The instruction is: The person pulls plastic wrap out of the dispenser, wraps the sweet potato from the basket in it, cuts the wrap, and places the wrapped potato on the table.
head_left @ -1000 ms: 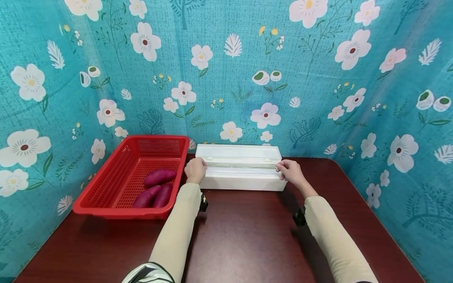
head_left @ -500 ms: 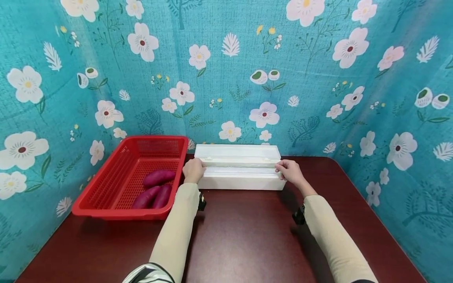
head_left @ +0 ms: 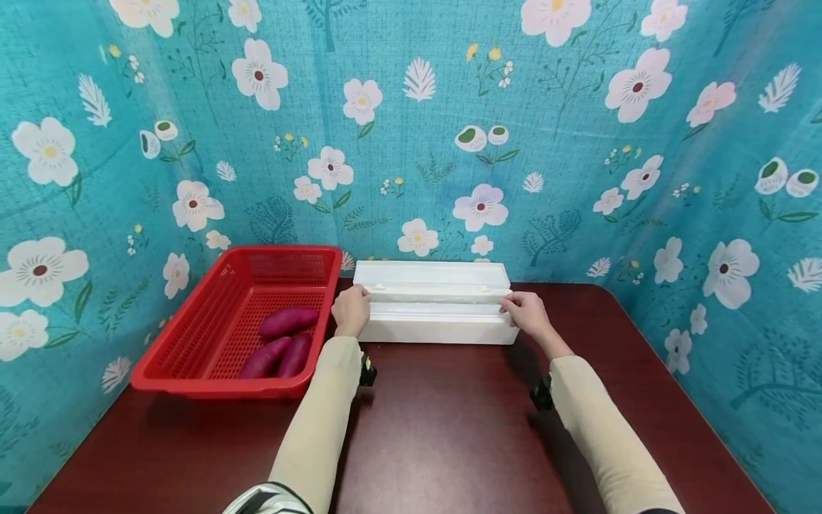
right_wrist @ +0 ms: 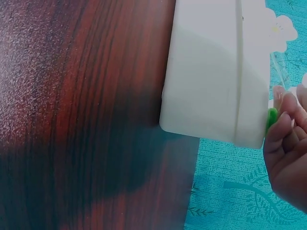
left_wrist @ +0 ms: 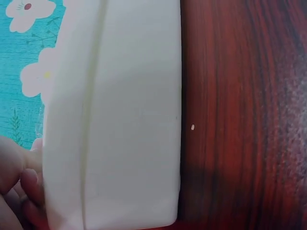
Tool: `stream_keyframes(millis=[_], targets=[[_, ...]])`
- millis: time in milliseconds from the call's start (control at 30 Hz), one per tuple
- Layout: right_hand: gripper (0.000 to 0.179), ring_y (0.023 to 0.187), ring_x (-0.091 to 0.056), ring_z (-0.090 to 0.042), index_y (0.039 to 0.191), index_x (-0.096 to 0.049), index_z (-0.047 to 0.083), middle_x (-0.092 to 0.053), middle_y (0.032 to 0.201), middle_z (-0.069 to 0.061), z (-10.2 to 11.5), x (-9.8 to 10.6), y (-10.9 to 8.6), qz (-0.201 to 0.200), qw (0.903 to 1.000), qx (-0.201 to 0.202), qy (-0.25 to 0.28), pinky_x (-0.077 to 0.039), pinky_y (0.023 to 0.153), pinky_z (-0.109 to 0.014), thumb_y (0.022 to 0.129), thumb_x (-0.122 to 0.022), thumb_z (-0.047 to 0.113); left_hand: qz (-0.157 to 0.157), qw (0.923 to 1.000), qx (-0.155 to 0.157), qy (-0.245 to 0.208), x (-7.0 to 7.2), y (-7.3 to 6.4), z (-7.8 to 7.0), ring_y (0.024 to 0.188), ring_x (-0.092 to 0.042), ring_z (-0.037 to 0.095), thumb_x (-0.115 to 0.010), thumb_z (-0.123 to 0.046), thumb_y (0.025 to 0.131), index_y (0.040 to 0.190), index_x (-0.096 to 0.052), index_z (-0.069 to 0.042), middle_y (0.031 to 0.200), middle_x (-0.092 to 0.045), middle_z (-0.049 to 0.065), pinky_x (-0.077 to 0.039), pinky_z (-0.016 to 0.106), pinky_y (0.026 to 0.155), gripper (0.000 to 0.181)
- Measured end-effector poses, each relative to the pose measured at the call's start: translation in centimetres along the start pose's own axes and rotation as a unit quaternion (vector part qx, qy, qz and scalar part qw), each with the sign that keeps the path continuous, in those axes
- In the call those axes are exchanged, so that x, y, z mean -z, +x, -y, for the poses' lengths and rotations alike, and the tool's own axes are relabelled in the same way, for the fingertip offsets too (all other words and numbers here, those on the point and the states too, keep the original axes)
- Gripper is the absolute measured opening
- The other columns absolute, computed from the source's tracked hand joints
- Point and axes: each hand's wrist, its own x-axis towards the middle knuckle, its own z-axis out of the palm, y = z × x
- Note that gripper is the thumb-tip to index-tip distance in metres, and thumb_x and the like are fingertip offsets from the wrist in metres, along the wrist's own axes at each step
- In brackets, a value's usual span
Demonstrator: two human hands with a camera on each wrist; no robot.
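Now, a key to the scene, label by label:

Left hand: your left hand (head_left: 352,310) is gripping the left end of the white box (head_left: 437,314); its fingers (left_wrist: 19,184) are curling onto the end near the top edge, as the left wrist view is showing.

Right hand: your right hand (head_left: 526,311) is holding the right end of the white box, fingers (right_wrist: 283,139) bending in against the end face; a small green bit (right_wrist: 272,119) is showing between the fingertips and the box in the right wrist view, and you cannot tell what it is.

White box: it is lying lengthwise across the far middle of the table (head_left: 449,435), close to the backdrop (head_left: 411,128), with its lid (head_left: 432,280) tipping back along the rear edge; whether the lid is touching the backdrop cannot be told.

Red basket: the red basket (head_left: 193,357) is sitting just beside the box's left end, near your left hand.

Sweet potatoes: three purple sweet potatoes (head_left: 282,343) are lying together in the near right part of the basket.

Table: its dark red wood surface is carrying the box and the basket.

Sleeves: beige sleeves (head_left: 321,421) are covering both forearms.
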Motion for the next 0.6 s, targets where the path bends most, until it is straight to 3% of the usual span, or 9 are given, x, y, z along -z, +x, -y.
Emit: stream_keyframes(millis=[233,400,600], targets=[[0.031,0.047,-0.049,-0.014,0.105,-0.062,-0.007,-0.06,0.07,-0.009,0.19,0.04,-0.18,0.025,0.9996,0.001,-0.013,-0.042,0.045,-0.027,0.081,-0.066,0.012,0.002,0.9999,-0.011,-0.007,0.3,-0.19,-0.32,0.076,-0.059,0.027,-0.055,-0.016,0.088,0.088,-0.065,-0.006,0.085,-0.064,0.009,-0.047,0.04,0.066,0.014],[0.024,0.045,-0.047,-0.013,0.101,-0.065,-0.006,-0.059,0.066,-0.011,0.47,0.06,-0.17,0.023,0.9994,0.0,-0.024,-0.041,0.044,-0.027,0.081,-0.064,0.007,-0.006,0.9978,-0.014,-0.064,0.36,-0.25,-0.32,0.076,-0.058,0.027,-0.055,-0.011,0.088,0.085,-0.063,-0.002,0.082,-0.062,0.012,-0.047,0.038,0.066,0.012],[0.021,0.043,-0.044,-0.014,0.097,-0.067,-0.003,-0.054,0.06,-0.01,0.9,0.12,-0.06,-0.007,0.9995,-0.005,-0.032,-0.04,0.043,-0.028,0.084,-0.062,0.013,-0.036,0.9904,-0.026,-0.131,0.26,-0.37,-0.14,0.075,-0.056,0.028,-0.053,-0.006,0.088,0.081,-0.061,0.0,0.078,-0.061,0.013,-0.046,0.037,0.067,0.012]])
